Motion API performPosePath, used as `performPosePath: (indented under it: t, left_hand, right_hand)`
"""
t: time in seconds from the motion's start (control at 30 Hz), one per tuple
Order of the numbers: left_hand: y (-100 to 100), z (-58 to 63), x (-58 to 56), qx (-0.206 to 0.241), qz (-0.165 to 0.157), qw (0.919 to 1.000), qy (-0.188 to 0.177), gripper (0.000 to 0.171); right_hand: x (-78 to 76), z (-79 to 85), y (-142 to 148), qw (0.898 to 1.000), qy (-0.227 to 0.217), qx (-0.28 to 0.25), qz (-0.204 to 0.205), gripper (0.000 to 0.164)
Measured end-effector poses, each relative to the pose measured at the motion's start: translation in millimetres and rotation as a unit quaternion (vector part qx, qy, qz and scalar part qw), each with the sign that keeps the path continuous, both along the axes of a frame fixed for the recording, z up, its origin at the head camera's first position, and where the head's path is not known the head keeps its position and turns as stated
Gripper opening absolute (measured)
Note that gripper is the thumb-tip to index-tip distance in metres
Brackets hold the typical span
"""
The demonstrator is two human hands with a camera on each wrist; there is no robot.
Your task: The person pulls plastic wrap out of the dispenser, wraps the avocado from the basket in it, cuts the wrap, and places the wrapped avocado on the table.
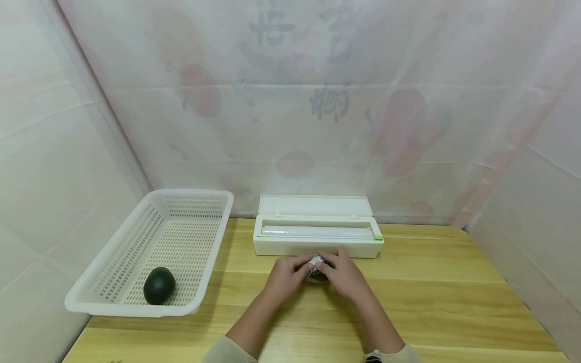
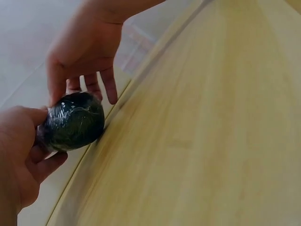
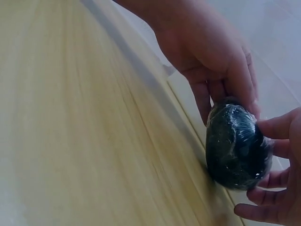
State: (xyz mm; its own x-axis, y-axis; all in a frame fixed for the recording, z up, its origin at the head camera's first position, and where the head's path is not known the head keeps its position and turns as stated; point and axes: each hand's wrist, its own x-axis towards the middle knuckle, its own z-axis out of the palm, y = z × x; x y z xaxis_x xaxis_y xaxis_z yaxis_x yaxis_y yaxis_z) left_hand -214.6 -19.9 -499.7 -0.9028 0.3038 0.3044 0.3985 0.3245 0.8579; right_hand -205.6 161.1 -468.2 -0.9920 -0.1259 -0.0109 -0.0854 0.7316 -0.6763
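Observation:
A dark green avocado (image 1: 316, 277) wrapped in clear cling film is between my two hands near the middle of the table. From its left side my left hand (image 1: 286, 277) grips it, thumb on the crinkled film on top. My right hand (image 1: 347, 277) holds the other side, its thumb also on the film. Both wrist views show the glossy film tight around the avocado (image 2: 77, 123), with creases catching the light. In the right wrist view the right hand's fingers (image 3: 274, 179) curve round one end.
Just beyond the hands stands a white cling film box (image 1: 317, 248), lid (image 1: 315, 205) raised, with a film roll (image 1: 317, 232) inside. At the left, a white plastic basket (image 1: 213, 252) contains another dark green avocado (image 1: 159, 286). A printed curtain (image 1: 290, 126) hangs behind the wooden table (image 1: 436, 302).

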Motion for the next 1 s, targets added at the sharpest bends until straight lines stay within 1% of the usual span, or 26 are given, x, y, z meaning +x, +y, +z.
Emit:
performPosePath:
  t: [0.03,0.13,0.27,0.5,0.63,0.7,0.87,0.93,1.0]
  left_hand:
    - [-0.7,0.6,0.1,-0.009,-0.009,0.9999,-0.005,0.036]
    - [-2.3,1.5,0.2,-0.022,-0.032,0.9987,-0.034,0.042]
    - [-2.3,1.2,-0.1,-0.031,-0.048,0.9969,-0.054,0.045]
    - [-0.4,-1.5,0.0,-0.040,-0.040,0.9975,-0.042,0.042]
    - [0.2,-3.2,-0.1,-0.050,-0.036,0.9972,-0.041,0.041]
    - [-0.2,-2.9,0.2,-0.049,-0.032,0.9973,-0.043,0.041]
    - [-1.0,-1.2,0.6,-0.052,-0.017,0.9980,-0.031,0.038]
    - [-0.4,-1.1,0.5,-0.066,-0.015,0.9975,-0.020,0.039]
    - [0.3,-1.5,0.3,-0.096,-0.017,0.9952,-0.006,0.043]
  right_hand:
    - [-0.2,0.6,0.4,1.000,-0.005,-0.003,-0.003,0.047]
    - [-1.4,1.4,0.7,1.000,-0.010,0.001,-0.008,0.046]
    - [-1.9,0.5,0.4,1.000,-0.002,0.012,-0.010,0.047]
    - [-2.1,-4.4,2.5,0.998,0.034,0.052,0.011,0.043]
    - [-1.0,-3.7,3.0,0.998,0.039,0.053,0.017,0.041]
    - [-1.1,-3.8,2.7,0.998,0.034,0.048,0.013,0.042]
    - [-2.6,-5.2,0.3,0.998,0.033,0.047,-0.005,0.040]
    - [-2.7,-4.9,-0.4,0.998,0.035,0.046,-0.014,0.037]
    - [-2.9,-4.6,-1.0,0.998,0.037,0.049,-0.021,0.034]
